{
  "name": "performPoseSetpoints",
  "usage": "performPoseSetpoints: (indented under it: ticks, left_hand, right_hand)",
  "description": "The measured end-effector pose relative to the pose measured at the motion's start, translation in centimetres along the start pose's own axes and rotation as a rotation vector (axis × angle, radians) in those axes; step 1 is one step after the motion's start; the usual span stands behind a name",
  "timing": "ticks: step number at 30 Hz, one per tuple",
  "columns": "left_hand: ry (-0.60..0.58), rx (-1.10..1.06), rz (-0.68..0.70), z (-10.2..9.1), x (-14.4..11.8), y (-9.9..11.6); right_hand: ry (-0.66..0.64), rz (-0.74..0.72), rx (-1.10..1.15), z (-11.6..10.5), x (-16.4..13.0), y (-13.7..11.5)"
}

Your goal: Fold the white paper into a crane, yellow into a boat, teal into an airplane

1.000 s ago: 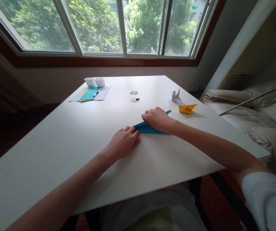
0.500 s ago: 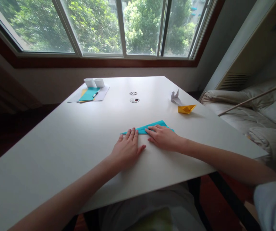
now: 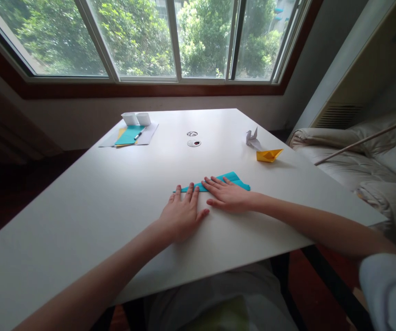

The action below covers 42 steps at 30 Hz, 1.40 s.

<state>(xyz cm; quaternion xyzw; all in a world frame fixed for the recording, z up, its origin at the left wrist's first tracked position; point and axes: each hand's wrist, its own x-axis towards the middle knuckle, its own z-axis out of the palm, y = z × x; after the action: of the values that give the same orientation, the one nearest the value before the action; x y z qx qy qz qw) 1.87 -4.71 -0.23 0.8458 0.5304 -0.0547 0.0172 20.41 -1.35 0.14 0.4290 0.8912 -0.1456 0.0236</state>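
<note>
A teal sheet of paper folded into a long triangle (image 3: 234, 179) lies flat on the white table (image 3: 90, 202). My left hand (image 3: 181, 213) rests palm down with its fingers spread, the fingertips pressing on the paper's near left edge. My right hand (image 3: 226, 194) lies flat beside it, fingers spread, pressing on the middle of the paper and hiding part of it. Neither hand grips anything.
A yellow paper boat (image 3: 268, 155) and a white paper crane (image 3: 252, 138) stand at the right. Teal and yellow sheets with a pen (image 3: 129, 134) and two small white boxes (image 3: 136, 118) lie at the far left. Two round cable holes (image 3: 193, 143) sit mid-table. A couch is at the right.
The paper was turned and laid flat, its long point now to the left. Both hands went from pinching its ends to pressing flat on it; my right hand slid slightly left.
</note>
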Motion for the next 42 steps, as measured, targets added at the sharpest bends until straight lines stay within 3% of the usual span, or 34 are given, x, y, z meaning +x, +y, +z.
performPoseSetpoints:
  ticks: [12,19,22,26,32,37,42]
  left_hand:
    - [-0.102,0.136,-0.16,-1.8,-0.8,0.0]
    - [0.108,0.111,-0.011,-3.3,0.2,-1.4]
    - [0.198,0.017,0.103,-2.9,1.4,-2.2]
    - [0.233,-0.116,0.242,-1.9,2.2,-2.6]
    - [0.254,-0.258,0.226,-2.0,2.3,-2.7]
    - [0.284,-0.419,0.112,-2.0,2.7,-3.4]
    - [0.281,-0.466,0.08,-1.6,3.2,-3.8]
  right_hand:
    - [0.04,0.194,-0.011,0.0,-3.9,5.1]
    - [0.13,0.188,-0.14,-0.3,-4.0,4.5]
    - [0.195,0.192,-0.23,-0.9,-3.7,3.8]
    - [0.215,0.146,-0.279,-2.0,-3.3,2.7]
    - [0.168,0.111,-0.269,-3.6,-2.4,2.1]
    - [0.155,0.177,-0.283,-4.5,-1.2,2.7]
    - [0.264,0.143,-0.305,-4.1,0.1,3.0]
